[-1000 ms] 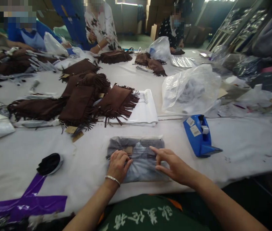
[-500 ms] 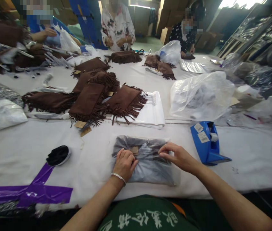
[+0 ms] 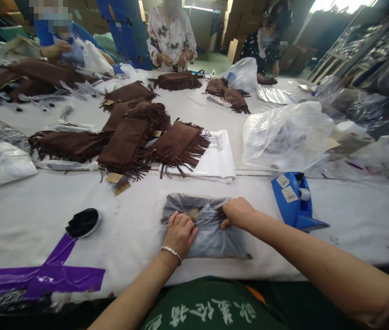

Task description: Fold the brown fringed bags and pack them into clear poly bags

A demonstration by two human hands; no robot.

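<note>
Under right hand (image 3: pixel 237 211), bagged garment (image 3: pixel 208 229) corner hidden, apparently.

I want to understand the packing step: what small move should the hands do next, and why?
Probably reach the right hand to the blue tape dispenser while the left hand presses the bagged dark item: both hands rest on the plastic bag, and the dispenser stands close.

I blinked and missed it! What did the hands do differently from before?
The right hand went from open, fingers spread over the bag, to curled down and gripping its top edge. The left hand stayed pressed on the bag. The tape dispenser and brown fringed pieces stayed where they were.
</note>
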